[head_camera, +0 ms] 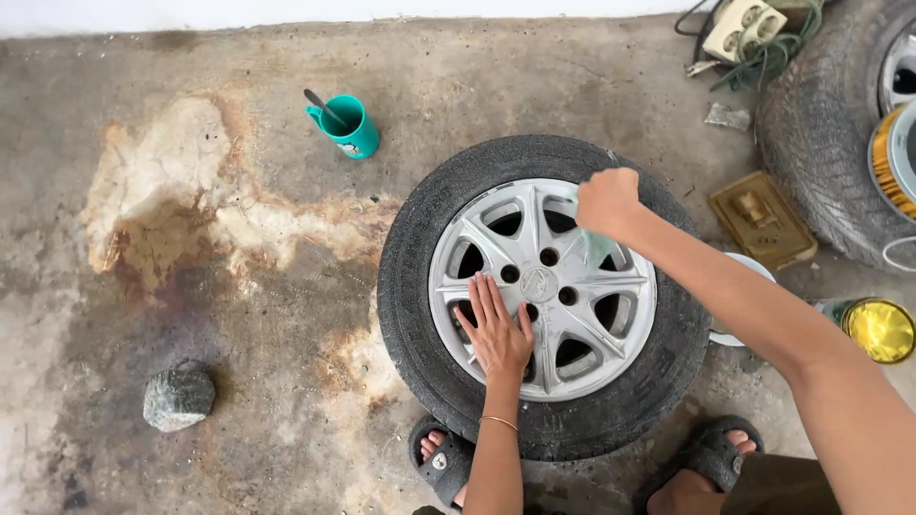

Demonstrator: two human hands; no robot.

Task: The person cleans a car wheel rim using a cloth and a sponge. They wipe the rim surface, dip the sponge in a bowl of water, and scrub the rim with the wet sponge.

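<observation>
A grey stone (178, 398) lies on the stained concrete floor (239, 286) at far left. Further back stands a teal plastic mug (345, 127) with a dark handle of some utensil sticking out of it.

At centre a car wheel (544, 296) lies flat on the floor, silver alloy rim facing up. The left hand (496, 332) rests open and flat on the rim, fingers together, palm down just left of the hub; it grasps nothing. A thin bangle sits on that wrist.

The right hand (608, 202) is closed in a fist over the upper right spokes, gripping a pale greenish cloth (599, 248) that hangs down against the rim.

Right of the wheel lie a tan rectangular tin (761, 219), a yellow-lidded can (879, 329) and a second tyre (830, 124). Two feet in dark sandals show at the bottom edge.
</observation>
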